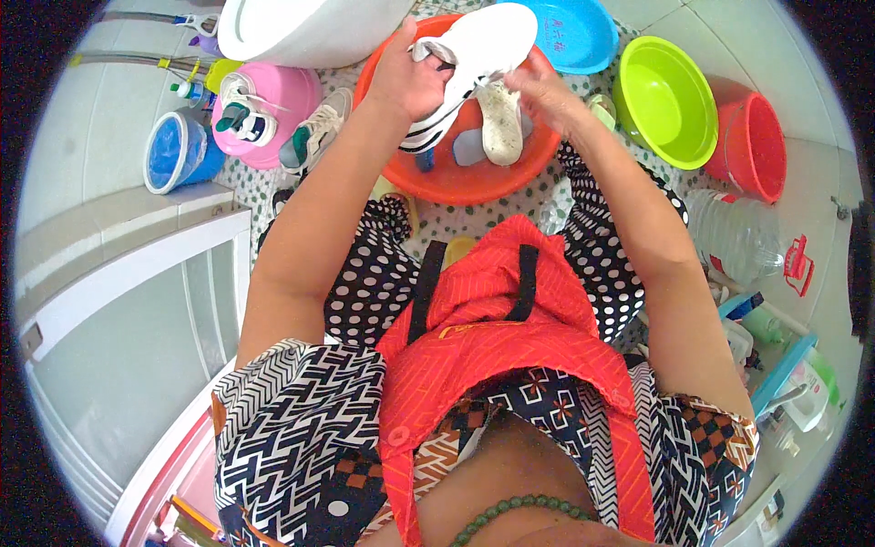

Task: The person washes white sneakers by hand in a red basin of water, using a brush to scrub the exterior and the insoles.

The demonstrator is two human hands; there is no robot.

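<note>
A white shoe with black stripes is tilted above an orange-red basin. My left hand grips it at the collar, with some fingers hidden by the shoe. At its right edge, near the white shoelace, is my right hand; its fingertips are blurred, and whether they pinch the lace is unclear. Below the shoe hangs or lies a dirty off-white, sole-shaped piece. Inside the basin are a grey flat piece and a small blue object, partly hidden.
A pair of sneakers stands left, one on an upturned pink basin, the other beside it. A blue bin is farther left. Blue and green basins, a red bucket and a plastic jug line the right.
</note>
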